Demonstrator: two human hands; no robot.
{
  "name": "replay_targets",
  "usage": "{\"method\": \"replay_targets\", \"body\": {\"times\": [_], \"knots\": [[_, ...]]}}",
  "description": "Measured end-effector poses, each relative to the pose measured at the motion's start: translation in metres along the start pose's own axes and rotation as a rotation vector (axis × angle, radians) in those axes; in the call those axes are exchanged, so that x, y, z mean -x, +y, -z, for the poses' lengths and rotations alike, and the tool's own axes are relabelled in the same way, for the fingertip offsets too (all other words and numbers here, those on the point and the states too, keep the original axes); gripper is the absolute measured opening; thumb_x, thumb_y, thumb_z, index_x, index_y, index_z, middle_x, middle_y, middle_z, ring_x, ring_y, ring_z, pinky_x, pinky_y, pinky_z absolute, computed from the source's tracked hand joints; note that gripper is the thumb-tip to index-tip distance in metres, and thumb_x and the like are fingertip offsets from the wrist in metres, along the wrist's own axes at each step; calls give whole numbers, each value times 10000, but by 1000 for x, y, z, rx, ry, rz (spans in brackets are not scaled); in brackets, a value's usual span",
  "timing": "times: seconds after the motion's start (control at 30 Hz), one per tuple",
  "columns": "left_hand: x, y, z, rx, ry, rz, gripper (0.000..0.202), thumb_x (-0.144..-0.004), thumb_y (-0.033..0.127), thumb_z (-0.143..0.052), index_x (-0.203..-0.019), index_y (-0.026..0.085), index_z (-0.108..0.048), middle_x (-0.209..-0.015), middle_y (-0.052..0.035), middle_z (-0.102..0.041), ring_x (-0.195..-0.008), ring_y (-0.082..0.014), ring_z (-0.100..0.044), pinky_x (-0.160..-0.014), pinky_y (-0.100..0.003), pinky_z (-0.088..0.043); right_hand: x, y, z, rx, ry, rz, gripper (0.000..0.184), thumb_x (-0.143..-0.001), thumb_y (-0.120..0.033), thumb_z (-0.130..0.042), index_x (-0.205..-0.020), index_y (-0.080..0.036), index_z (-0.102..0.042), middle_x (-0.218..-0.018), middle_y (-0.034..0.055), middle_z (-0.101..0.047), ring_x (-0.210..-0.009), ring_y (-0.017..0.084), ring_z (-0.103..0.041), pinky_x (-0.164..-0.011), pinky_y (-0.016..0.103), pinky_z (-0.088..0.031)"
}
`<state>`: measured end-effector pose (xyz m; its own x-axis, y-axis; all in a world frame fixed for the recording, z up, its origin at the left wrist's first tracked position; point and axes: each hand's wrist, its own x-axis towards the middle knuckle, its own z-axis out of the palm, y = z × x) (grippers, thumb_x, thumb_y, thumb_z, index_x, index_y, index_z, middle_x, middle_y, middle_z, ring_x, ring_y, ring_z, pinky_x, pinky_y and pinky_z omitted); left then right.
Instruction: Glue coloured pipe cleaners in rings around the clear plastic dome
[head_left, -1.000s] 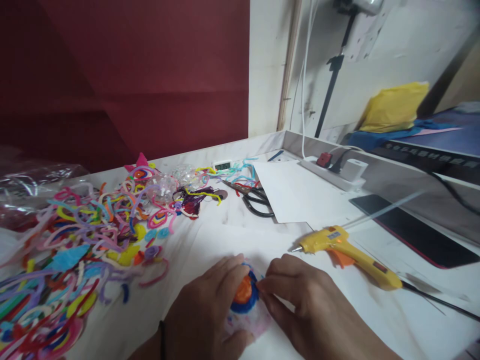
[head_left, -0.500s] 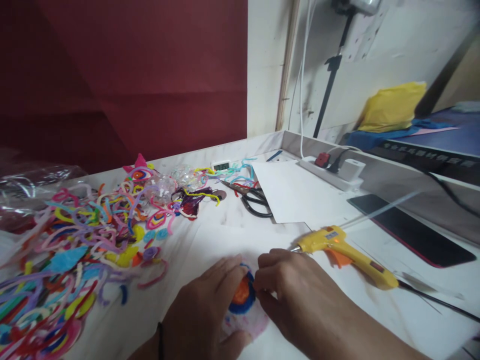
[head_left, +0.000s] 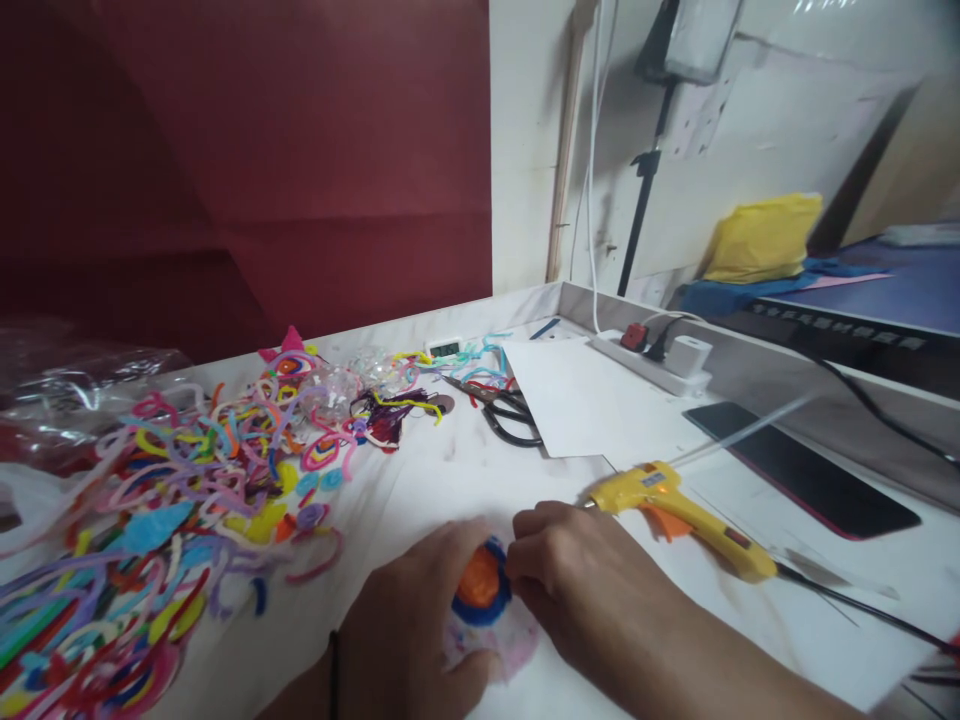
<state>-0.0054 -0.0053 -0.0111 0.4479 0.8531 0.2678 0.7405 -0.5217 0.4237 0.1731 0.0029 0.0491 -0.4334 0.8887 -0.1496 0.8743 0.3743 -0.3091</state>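
A small round coil of orange pipe cleaner ringed in blue [head_left: 480, 588] lies on a pale pink patch on the white table [head_left: 465, 470]. My left hand [head_left: 409, 625] presses on the coil's left side with curled fingers. My right hand [head_left: 581, 580] pinches its right rim, fingers closed together. Both hands meet over the coil at the lower middle of the view.
A heap of coloured pipe cleaners [head_left: 165, 510] covers the left of the table. A yellow glue gun [head_left: 679, 515] lies right of my hands. Black scissors [head_left: 510, 412], white paper [head_left: 592, 395], a power strip [head_left: 660, 360] and a dark phone [head_left: 806, 470] sit farther back.
My right hand has slid a little left and up along the coil's rim. The camera tilted slightly, so the table sits lower in view.
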Motion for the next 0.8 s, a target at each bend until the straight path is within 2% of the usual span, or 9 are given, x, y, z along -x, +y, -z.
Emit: {"method": "replay_targets", "body": {"times": [0.13, 0.3, 0.37, 0.67, 0.8], "knots": [[-1, 2, -1, -15, -6, 52, 790, -514, 137, -515, -1292, 267, -486, -1245, -31, -656, -1093, -281, -638, -947, -381, -512, -1, -3, 0, -2, 8, 11, 176, -784, -59, -606, -632, -145, -632, -721, 30, -633, -626, 108, -509, -536, 257, -263], [-6, 6, 6, 100, -139, 178, 774, -515, 163, -545, -1278, 289, -521, -1230, -22, -663, -1103, -309, -628, -952, -448, -499, -4, 4, 1, -29, 8, 19, 188, -810, -70, -611, -644, -151, -646, -725, 22, -657, -639, 105, -550, -541, 238, -296], [-8, 8, 9, 135, -155, 211, 762, -521, 172, -559, -1273, 293, -528, -1232, -20, -662, -1110, -311, -623, -962, -457, -490, -4, 7, 1, -43, 0, 28, 174, -811, -80, -624, -658, -155, -658, -738, 22, -671, -672, 113, -573, -566, 229, -321], [-9, 14, 13, 140, -176, 248, 772, -532, 162, -549, -1297, 263, -519, -1271, -30, -644, -1153, -288, -597, -1014, -431, -454, -1, 2, -1, 4, -2, 25, 188, -827, -67, -606, -668, -146, -666, -711, 33, -646, -609, 118, -517, -524, 263, -276], [-8, 13, 13, 102, -195, 241, 786, -540, 160, -544, -1322, 231, -498, -1329, -51, -607, -1210, -289, -561, -1055, -427, -418, -1, 2, 0, -2, -11, 44, 183, -843, -63, -603, -706, -151, -685, -754, 36, -661, -649, 120, -540, -552, 251, -303]]}}
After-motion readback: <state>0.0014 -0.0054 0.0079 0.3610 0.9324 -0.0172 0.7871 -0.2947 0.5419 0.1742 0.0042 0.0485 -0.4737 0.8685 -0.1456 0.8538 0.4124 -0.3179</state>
